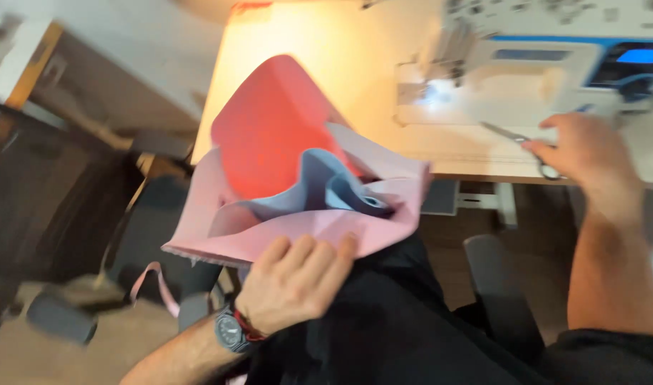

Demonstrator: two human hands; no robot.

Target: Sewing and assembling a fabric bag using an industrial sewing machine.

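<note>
1. head view: the left hand (294,281) grips the lower edge of a pink fabric piece (305,232), fingers curled over the hem, thumb hidden behind it.
2. the fabric is held up in the air over the person's lap, just in front of the desk (355,57) edge; it opens like a pouch.
3. inside the pouch show a red panel (269,128), standing up and tilted left, and a grey-blue lining (319,182) folded below it.
4. a pink strap (155,285) hangs from the fabric's lower left side toward the floor.
5. a dark watch (230,331) and a red band sit on the left wrist.
6. the right hand (586,153) rests at the desk edge, fingers closed around the handles of scissors (519,142); the blades point left and lie low over the desk top.
7. a white sewing machine (526,78) stands on the desk behind the scissors, its lamp lighting the needle area; a blue screen shows at its right end.
8. the fabric and the scissors are well apart, fabric at centre left, scissors at right.
9. black clothing (390,321) covers the lap under the fabric.
10. the frame is blurred, so fine stitching cannot be told.
</note>
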